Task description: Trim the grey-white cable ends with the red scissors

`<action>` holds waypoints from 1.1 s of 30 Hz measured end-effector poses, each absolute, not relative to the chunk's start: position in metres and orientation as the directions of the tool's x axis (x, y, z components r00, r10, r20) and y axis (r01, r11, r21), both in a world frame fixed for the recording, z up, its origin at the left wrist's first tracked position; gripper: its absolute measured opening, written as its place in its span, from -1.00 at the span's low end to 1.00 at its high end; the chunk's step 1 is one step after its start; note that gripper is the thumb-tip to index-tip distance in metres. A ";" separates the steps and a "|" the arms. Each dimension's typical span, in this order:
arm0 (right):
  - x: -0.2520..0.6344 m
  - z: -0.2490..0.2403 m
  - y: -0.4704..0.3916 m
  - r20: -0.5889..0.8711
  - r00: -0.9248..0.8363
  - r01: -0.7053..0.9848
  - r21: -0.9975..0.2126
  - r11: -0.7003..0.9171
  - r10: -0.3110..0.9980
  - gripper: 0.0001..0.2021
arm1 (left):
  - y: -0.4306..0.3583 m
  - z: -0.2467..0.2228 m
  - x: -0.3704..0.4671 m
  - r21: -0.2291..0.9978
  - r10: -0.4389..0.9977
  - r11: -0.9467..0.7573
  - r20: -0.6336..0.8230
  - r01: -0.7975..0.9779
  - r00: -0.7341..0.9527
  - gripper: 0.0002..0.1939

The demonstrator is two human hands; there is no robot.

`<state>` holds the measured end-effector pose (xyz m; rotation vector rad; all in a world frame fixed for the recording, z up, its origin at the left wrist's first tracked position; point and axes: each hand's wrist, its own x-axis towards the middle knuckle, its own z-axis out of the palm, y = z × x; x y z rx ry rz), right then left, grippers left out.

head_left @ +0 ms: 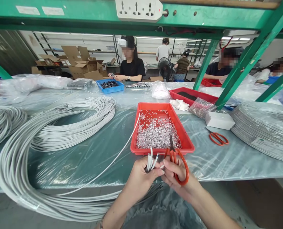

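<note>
Head view. My left hand (138, 178) is clamped on a small bunch of white cable ends (151, 160), thumb and fingers pinching them just below the tips, which stand up and fan out slightly. The bunch sits at the near edge of the surface (96, 156), just in front of the red tray (188, 143). My right hand (177, 173) is closed through the loops of the orange-handled scissors (176, 159); the blades point up and away, tips over the tray's near rim, close beside the cable ends. I cannot tell whether the blades touch a cable.

The tray is filled with small silvery scraps (157, 130). One cable runs from my left grip across the surface to the big white coil (53, 140) on the left. A second pair of orange scissors (217, 137) lies to the right, well apart, near a white box (219, 120). Another coil in plastic wrap (263, 130) is at far right.

Handling, as judged: the cables look light, springy along their length, smooth-jacketed and likely slippery, so the pinch belongs close under the tips, where they cannot splay or slide. The trailing length may tug from the coil.

Other people sit at the far side.
</note>
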<state>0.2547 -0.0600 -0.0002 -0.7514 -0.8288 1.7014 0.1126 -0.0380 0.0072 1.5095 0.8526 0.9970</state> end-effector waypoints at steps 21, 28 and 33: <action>0.259 -0.005 -0.056 -0.075 -0.401 -0.519 -0.802 -0.294 0.913 -0.52 | -0.045 0.009 0.114 0.979 0.925 -0.200 0.175 0.040 0.338 -0.83; 0.268 0.005 -0.059 -0.011 -0.252 -0.406 -0.907 -0.116 0.968 -0.65 | -0.044 0.016 0.110 0.988 0.845 -0.136 0.080 0.067 0.529 -0.80; 0.268 0.015 -0.061 0.025 -0.121 -0.313 -0.950 -0.014 0.992 -0.79 | -0.043 0.009 0.115 0.952 0.929 -0.232 0.154 0.202 0.337 -0.70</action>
